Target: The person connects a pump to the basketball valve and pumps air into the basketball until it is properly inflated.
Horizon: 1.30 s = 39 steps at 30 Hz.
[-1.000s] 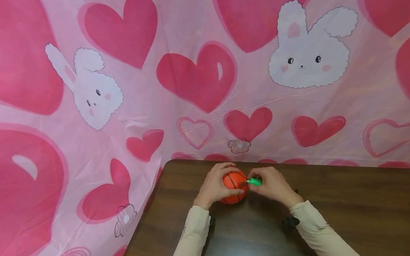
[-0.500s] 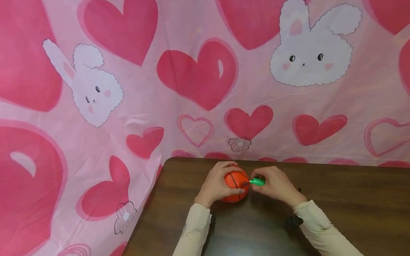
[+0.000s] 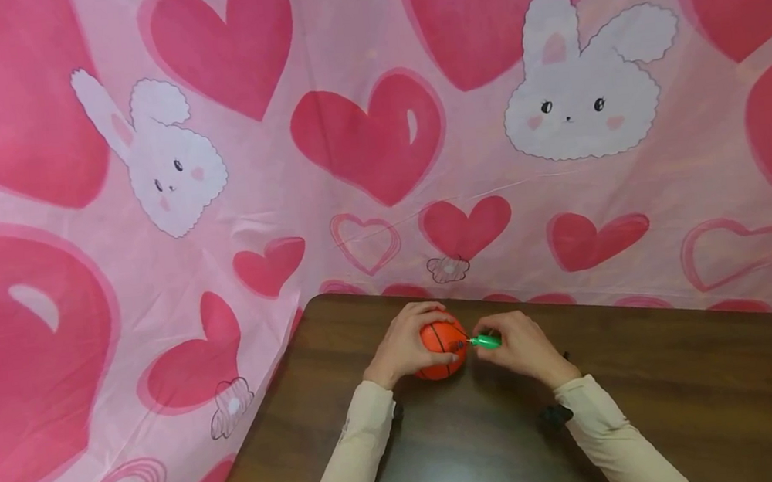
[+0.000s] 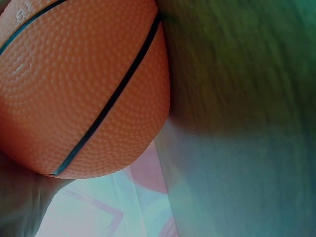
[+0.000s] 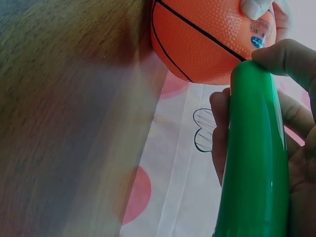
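A small orange toy basketball [image 3: 441, 350] with black lines sits on the table, gripped by my left hand [image 3: 410, 347], thumb on the near side and fingers over the far side. It fills much of the left wrist view. My right hand [image 3: 522, 348] pinches a smooth green tube [image 3: 486, 341] between thumb and fingers. From the tube's left end a thin pale tip points at the ball's right side, right at its surface. In the right wrist view the tube [image 5: 256, 153] overlaps the ball [image 5: 202, 44], whose barcode and blue label show beside my left thumb.
The dark wooden table [image 3: 686, 383] extends to the right and toward me. Behind and to the left hangs a pink sheet [image 3: 352, 35] printed with hearts and rabbits, close to the table's back and left edges.
My right hand and the green tube have shifted slightly to the right, showing more of the thin tip. The left hand keeps its grip on the ball. The head view has tilted a little.
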Motion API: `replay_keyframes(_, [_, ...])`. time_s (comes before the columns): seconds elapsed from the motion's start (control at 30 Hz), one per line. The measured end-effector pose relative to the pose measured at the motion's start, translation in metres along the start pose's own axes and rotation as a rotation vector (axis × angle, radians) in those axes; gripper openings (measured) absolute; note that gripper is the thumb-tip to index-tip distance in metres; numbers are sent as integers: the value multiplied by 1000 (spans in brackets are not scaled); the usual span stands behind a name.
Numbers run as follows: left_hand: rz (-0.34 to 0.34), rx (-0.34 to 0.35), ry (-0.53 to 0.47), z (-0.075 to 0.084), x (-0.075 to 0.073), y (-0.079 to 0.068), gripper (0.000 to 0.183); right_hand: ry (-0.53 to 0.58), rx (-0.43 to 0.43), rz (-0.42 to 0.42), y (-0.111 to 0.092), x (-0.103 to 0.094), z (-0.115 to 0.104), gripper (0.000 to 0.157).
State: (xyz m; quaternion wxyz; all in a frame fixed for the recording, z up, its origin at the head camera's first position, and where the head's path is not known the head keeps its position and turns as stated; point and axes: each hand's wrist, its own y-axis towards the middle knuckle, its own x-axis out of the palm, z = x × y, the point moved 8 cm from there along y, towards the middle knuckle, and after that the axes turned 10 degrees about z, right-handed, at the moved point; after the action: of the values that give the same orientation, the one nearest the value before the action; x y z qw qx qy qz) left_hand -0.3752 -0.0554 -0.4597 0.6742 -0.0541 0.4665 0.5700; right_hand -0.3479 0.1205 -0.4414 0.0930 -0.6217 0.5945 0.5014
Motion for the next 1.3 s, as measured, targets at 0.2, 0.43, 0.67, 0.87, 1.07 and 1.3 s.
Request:
replay_keyframes(0.2, [-11, -9, -24, 1, 2, 0, 51, 12, 27, -20, -2, -3, 2, 12])
replay_keyframes(0.43, [-18, 9, -5, 7, 7, 2, 51, -6, 9, 2, -9, -11, 6, 15])
replay_keyframes(0.67, [-44, 10, 3, 11, 14, 1, 51, -15, -8, 27, -18, -16, 11, 15])
replay_keyframes(0.87, [-48, 2, -10, 11, 16, 2, 52, -29, 6, 12, -23, -21, 15, 15])
replay_keyframes(1.07, [16, -60, -87, -8, 1, 0, 56, -78, 43, 68, -38, -54, 40, 20])
replay_keyframes(1.3, [-19, -60, -66, -7, -2, -4, 64, -71, 17, -34, -49, -60, 55, 18])
